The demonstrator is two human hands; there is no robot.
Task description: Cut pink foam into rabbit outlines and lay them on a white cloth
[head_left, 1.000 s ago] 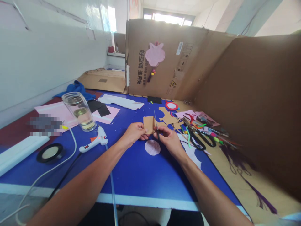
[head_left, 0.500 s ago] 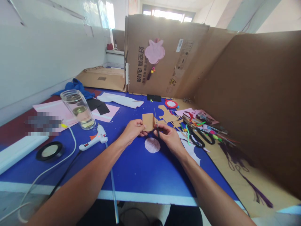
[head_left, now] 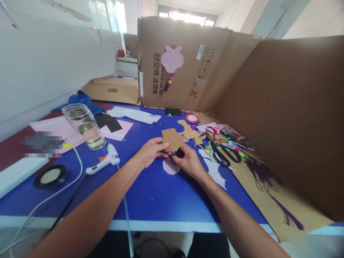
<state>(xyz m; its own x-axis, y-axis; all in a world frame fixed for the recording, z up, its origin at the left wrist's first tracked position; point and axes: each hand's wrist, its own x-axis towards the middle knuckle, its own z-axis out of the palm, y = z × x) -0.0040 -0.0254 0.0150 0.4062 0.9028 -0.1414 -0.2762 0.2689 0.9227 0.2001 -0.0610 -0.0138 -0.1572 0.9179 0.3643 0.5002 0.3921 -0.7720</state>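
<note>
Between the thumb and fingers of my left hand [head_left: 154, 152] is a small piece of brown cardboard [head_left: 172, 139], held up above the table. My right hand [head_left: 188, 160] is closed around scissors [head_left: 174, 157] with dark handles, just under the cardboard's lower edge. Most of the scissors is hidden by my fingers and the cardboard. A round pink paper disc [head_left: 171, 167] lies on the blue tabletop below both hands, partly covered by the right one. Brown cardboard offcuts [head_left: 189, 132] are scattered just beyond my right hand.
At left stand a glass jar [head_left: 91, 132] of liquid, a white glue gun [head_left: 106, 160] with its cord and a roll of black tape [head_left: 51, 175]. Large scissors [head_left: 223, 154] lie among craft scraps at right. Tall cardboard panels [head_left: 206, 71] wall the back and right side.
The cardboard piece has turned and now tilts, showing a pointed outline. My right hand has moved the scissors from upright beside it to underneath. The view has shifted slightly to the right.
</note>
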